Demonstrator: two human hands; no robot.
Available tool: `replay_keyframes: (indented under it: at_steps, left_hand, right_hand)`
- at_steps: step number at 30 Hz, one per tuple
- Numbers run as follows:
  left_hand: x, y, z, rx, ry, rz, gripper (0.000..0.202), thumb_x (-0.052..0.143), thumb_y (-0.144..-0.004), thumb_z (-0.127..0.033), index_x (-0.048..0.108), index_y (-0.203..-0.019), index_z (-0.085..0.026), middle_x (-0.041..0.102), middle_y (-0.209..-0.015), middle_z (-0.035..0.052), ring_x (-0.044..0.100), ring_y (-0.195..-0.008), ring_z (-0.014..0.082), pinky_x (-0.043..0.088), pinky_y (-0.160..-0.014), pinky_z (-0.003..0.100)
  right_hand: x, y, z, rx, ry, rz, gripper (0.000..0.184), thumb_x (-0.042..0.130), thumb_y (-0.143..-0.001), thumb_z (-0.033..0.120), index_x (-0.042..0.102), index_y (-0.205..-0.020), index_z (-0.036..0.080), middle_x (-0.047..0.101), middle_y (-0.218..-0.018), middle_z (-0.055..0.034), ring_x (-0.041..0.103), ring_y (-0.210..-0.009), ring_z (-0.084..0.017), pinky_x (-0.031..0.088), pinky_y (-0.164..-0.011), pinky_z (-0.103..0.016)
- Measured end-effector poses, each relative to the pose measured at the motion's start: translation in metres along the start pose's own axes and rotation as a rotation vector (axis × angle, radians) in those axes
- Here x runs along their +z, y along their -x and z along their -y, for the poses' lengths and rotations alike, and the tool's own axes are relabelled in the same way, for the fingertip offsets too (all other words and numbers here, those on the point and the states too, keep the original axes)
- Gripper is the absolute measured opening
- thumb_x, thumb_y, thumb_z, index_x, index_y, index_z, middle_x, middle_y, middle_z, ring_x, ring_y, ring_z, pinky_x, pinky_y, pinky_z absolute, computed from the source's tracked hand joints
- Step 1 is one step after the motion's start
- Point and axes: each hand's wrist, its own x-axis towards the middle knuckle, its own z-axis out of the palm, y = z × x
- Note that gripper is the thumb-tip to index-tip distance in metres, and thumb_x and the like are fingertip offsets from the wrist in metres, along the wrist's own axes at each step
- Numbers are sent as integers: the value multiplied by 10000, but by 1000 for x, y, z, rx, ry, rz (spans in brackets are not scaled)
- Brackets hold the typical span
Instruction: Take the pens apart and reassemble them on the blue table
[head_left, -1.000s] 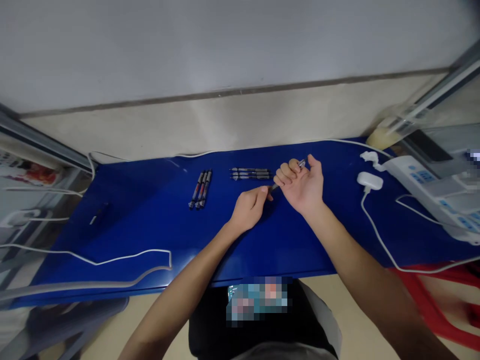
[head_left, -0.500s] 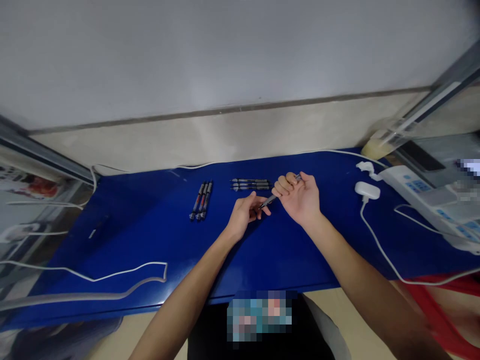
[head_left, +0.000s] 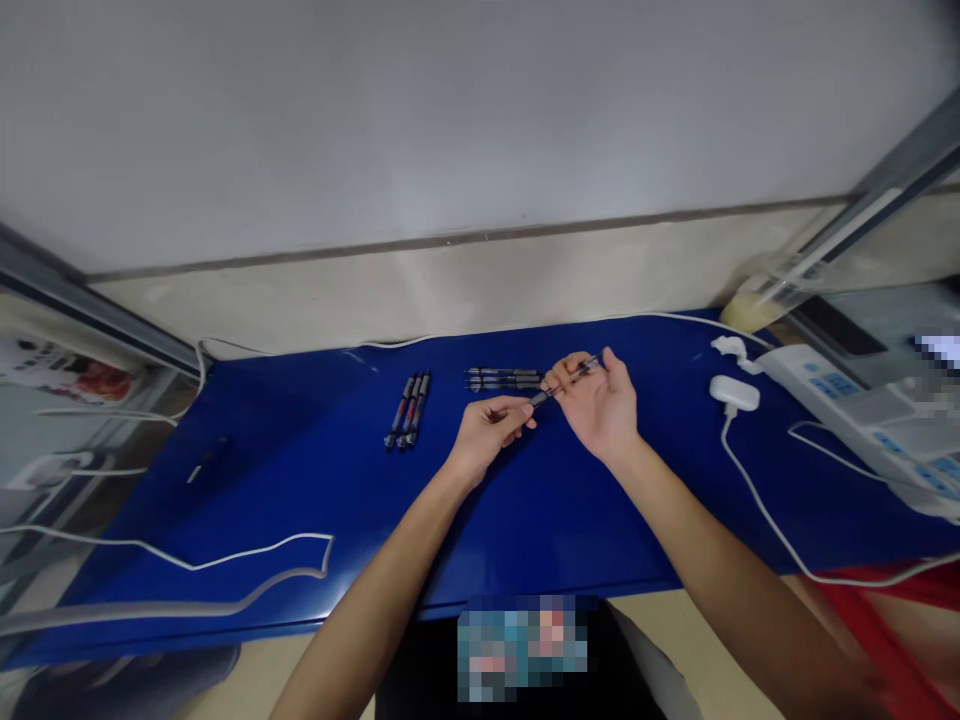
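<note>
A pen (head_left: pixel 585 367) slants between my two hands above the blue table. My left hand (head_left: pixel 484 432) pinches its grey grip section (head_left: pixel 538 398) at the lower left end between thumb and fingers. At the other end, my right hand (head_left: pixel 600 405) holds the barrel, palm turned up, fingers curled around it and thumb near the top. A thin stretch shows between the grip and the barrel; whether the parts are separated I cannot tell. Just behind my left hand lie several similar pens (head_left: pixel 501 382) side by side. Three more pens (head_left: pixel 407 410) lie to the left, nearly upright in view.
The blue table (head_left: pixel 300 480) meets a wall at its back edge. On the right are a white power strip (head_left: pixel 847 410), a white earbud case (head_left: pixel 735 393) on a cable, and a cup (head_left: pixel 750 310). White cables (head_left: pixel 255 550) cross the left side. A dark pen-like object (head_left: pixel 206 462) lies far left.
My left hand has closed its thumb and fingers on the pen's grip end; its fingers were looser before. The barrel in my right hand now shows more. The view has shifted slightly.
</note>
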Motion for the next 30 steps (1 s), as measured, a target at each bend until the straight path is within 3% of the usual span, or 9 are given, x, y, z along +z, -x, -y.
replay_keyframes:
  at_steps: [3,6,9,11,17,22,25,28,30]
  left_hand:
    - [-10,-5,-6,8,207,-92,337,848,-685,-401,705,-835,-135,636,-672,2,491,-535,65,335,-478,198]
    - [-24,-12,-13,93,351,-220,396,828,-704,-498,665,-827,-159,560,-636,-35,493,-554,62,371,-506,188]
    - [-43,-16,-20,263,229,-346,429,704,-802,-604,646,-819,-179,547,-655,-32,481,-555,71,387,-522,202]
    - [-56,-16,-23,341,-47,-408,436,624,-862,-612,656,-803,-181,596,-696,-9,492,-561,84,386,-538,220]
    - [-71,-13,-24,210,-1130,-633,347,592,-908,-525,739,-834,-219,710,-763,32,640,-731,189,404,-655,272]
    - [-67,-14,-15,103,-1461,-650,213,610,-917,-423,712,-1004,-257,715,-1006,60,650,-868,243,423,-639,302]
    - [-68,-15,-12,194,-1550,-646,239,605,-928,-360,678,-1130,-256,684,-1067,84,613,-962,268,447,-659,321]
    - [-67,-14,-10,418,-1582,-627,271,539,-970,-364,673,-1162,-227,668,-1068,107,565,-1018,285,465,-765,363]
    - [-62,-13,-10,611,-1589,-495,307,528,-979,-406,670,-1174,-216,666,-1086,109,550,-1033,279,447,-851,391]
  right_hand:
    - [-2,3,-5,-94,217,66,453,419,-970,528,719,-857,209,674,-912,-84,649,-915,-237,498,-906,-416]
    - [-3,13,-14,-205,688,252,423,378,-1016,488,714,-1142,264,722,-1026,-87,663,-951,-252,486,-929,-452]
    - [-1,21,-21,-295,1275,614,307,470,-1008,379,696,-1201,302,715,-1082,-76,635,-994,-262,481,-937,-477]
    - [-1,22,-25,-360,1511,742,282,492,-1004,344,700,-1189,296,700,-1093,-77,613,-1013,-268,500,-927,-482]
    - [-18,9,-21,-520,1960,353,362,468,-1011,254,629,-1311,132,620,-1172,-168,540,-1049,-299,535,-915,-477]
    - [-26,2,-12,-517,2027,374,229,497,-1002,212,707,-1062,142,626,-1144,-140,542,-1022,-273,525,-886,-432]
    - [-27,1,-12,-482,1997,401,177,567,-980,243,667,-1090,147,667,-1096,-108,556,-1021,-269,506,-896,-437]
    - [-29,0,-15,-448,1988,466,242,613,-958,278,643,-1164,153,682,-1076,-99,561,-1012,-274,495,-868,-431]
    - [-29,0,-17,-438,1984,513,172,591,-970,271,668,-1078,160,678,-1036,-95,559,-988,-270,484,-848,-418]
